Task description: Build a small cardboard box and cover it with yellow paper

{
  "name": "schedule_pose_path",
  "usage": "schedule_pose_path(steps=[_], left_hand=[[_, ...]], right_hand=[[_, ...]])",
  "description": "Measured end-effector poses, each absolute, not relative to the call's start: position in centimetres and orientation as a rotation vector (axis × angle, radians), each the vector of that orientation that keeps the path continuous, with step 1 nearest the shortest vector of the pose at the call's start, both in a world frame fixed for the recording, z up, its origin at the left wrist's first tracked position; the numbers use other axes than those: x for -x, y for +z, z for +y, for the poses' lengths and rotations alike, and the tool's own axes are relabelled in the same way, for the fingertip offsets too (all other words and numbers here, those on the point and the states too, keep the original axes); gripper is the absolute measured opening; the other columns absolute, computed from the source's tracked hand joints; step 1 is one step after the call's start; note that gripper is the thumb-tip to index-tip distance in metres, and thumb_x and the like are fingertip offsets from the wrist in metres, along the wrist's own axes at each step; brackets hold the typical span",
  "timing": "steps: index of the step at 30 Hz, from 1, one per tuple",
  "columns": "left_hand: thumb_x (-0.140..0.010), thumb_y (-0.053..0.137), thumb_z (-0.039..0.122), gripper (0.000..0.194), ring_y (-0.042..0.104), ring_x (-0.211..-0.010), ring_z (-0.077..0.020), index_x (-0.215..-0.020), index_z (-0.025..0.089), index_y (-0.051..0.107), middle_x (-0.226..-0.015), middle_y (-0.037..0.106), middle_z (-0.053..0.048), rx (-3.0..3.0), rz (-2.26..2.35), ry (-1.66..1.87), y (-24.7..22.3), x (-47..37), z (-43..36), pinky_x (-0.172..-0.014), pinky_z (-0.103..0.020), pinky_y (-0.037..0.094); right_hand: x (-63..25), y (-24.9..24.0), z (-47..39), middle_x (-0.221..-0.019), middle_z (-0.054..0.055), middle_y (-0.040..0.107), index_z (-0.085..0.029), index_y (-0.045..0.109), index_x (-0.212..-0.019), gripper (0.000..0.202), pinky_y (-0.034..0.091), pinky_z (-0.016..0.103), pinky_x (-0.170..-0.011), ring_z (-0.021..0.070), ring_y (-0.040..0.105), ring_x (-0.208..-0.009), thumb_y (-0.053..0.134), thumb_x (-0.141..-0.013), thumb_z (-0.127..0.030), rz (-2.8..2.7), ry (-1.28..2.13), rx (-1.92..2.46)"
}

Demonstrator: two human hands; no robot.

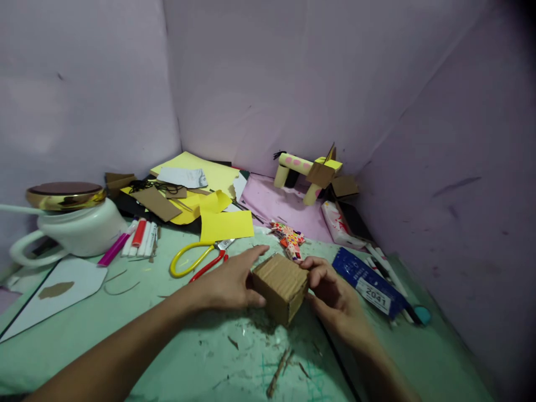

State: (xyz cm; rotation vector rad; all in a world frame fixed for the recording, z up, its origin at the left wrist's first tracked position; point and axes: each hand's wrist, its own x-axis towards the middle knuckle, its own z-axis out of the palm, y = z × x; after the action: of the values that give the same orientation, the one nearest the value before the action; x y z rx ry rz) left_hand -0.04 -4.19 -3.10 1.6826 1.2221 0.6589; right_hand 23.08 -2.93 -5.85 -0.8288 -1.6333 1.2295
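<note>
A small brown cardboard box (pixel 278 279) sits on the table between my two hands, one corner pointing toward me. My left hand (pixel 234 279) steadies its left side, thumb against the near face and forefinger reaching toward the back corner. On the right side, my right hand (pixel 335 293) grips the box's edge with bent fingers and thumb. Scissors (pixel 192 259) with yellow and red handles lie open just beyond my left hand. Behind the box is a small bundle with a colourful floral pattern (pixel 288 237). Bark-like brown scraps (pixel 277 374) are scattered in front.
At left stand a white mug (pixel 79 226) with a gold-rimmed lid and several markers (pixel 140 237). Yellow paper (pixel 226 225) and cardboard pieces (pixel 157 204) pile up behind. A cardboard animal figure (pixel 320 173) stands at the back; a blue packet (pixel 368 283) lies right.
</note>
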Motion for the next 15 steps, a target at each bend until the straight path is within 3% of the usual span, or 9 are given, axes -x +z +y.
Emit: schedule_pose_path(steps=[2, 5, 7, 10, 13, 15], left_hand=[[-0.061, 0.073, 0.024, 0.095, 0.058, -0.107, -0.0286, -0.145, 0.017, 0.028, -0.127, 0.057, -0.015, -1.724, 1.065, 0.695, -3.5, -0.6, -4.5, -0.091, -0.039, 0.046], [-0.061, 0.075, 0.026, 0.094, 0.051, -0.117, -0.0315, -0.143, 0.016, 0.030, -0.134, 0.051, -0.016, -1.800, 1.130, 0.748, -3.7, -1.0, -4.7, -0.100, -0.043, 0.040], [-0.061, 0.075, 0.025, 0.094, 0.047, -0.122, -0.0336, -0.143, 0.015, 0.030, -0.138, 0.046, -0.018, -1.814, 1.307, 0.788, -3.8, -0.8, -4.6, -0.103, -0.046, 0.037], [-0.060, 0.074, 0.024, 0.103, 0.041, -0.128, -0.0355, -0.147, 0.016, 0.020, -0.145, 0.037, -0.020, -1.764, 1.438, 0.725, -4.0, 0.1, -4.2, -0.105, -0.048, 0.032], [-0.057, 0.074, 0.021, 0.112, 0.052, -0.115, -0.0327, -0.150, 0.018, 0.010, -0.136, 0.048, -0.020, -1.709, 1.378, 0.665, -3.8, 1.4, -3.9, -0.094, -0.041, 0.043], [-0.060, 0.071, 0.021, 0.111, 0.062, -0.088, -0.0245, -0.150, 0.020, 0.007, -0.110, 0.063, -0.013, -1.678, 1.378, 0.600, -3.3, 2.3, -3.9, -0.074, -0.030, 0.049]], right_hand=[[-22.8, -6.3, -2.7, -0.099, 0.004, 0.052, -0.023, 0.052, -0.068, 0.017, 0.044, 0.034, -0.090, 0.0218, 0.054, -0.104, 0.065, -0.080, -0.022, -1.621, 1.215, 0.763], [-21.7, -6.7, -1.9, -0.099, 0.004, 0.054, -0.023, 0.056, -0.068, 0.014, 0.045, 0.037, -0.090, 0.0226, 0.057, -0.103, 0.063, -0.079, -0.019, -1.628, 1.157, 0.721], [-20.9, -6.8, -1.3, -0.108, 0.006, 0.057, -0.025, 0.062, -0.079, 0.008, 0.042, 0.041, -0.096, 0.0240, 0.055, -0.110, 0.062, -0.078, -0.017, -1.621, 1.104, 0.768], [-20.3, -6.9, -1.1, -0.123, 0.007, 0.058, -0.027, 0.062, -0.106, 0.029, 0.033, 0.046, -0.107, 0.0242, 0.050, -0.122, 0.055, -0.080, -0.016, -1.546, 1.165, 0.840], [-20.6, -7.3, -1.5, -0.134, 0.006, 0.056, -0.027, 0.056, -0.121, 0.048, 0.032, 0.048, -0.109, 0.0250, 0.045, -0.130, 0.053, -0.074, -0.014, -1.457, 1.345, 0.843], [-21.0, -7.6, -1.9, -0.140, 0.003, 0.052, -0.028, 0.053, -0.125, 0.058, 0.030, 0.047, -0.111, 0.0244, 0.040, -0.135, 0.053, -0.070, -0.012, -1.426, 1.404, 0.790]])
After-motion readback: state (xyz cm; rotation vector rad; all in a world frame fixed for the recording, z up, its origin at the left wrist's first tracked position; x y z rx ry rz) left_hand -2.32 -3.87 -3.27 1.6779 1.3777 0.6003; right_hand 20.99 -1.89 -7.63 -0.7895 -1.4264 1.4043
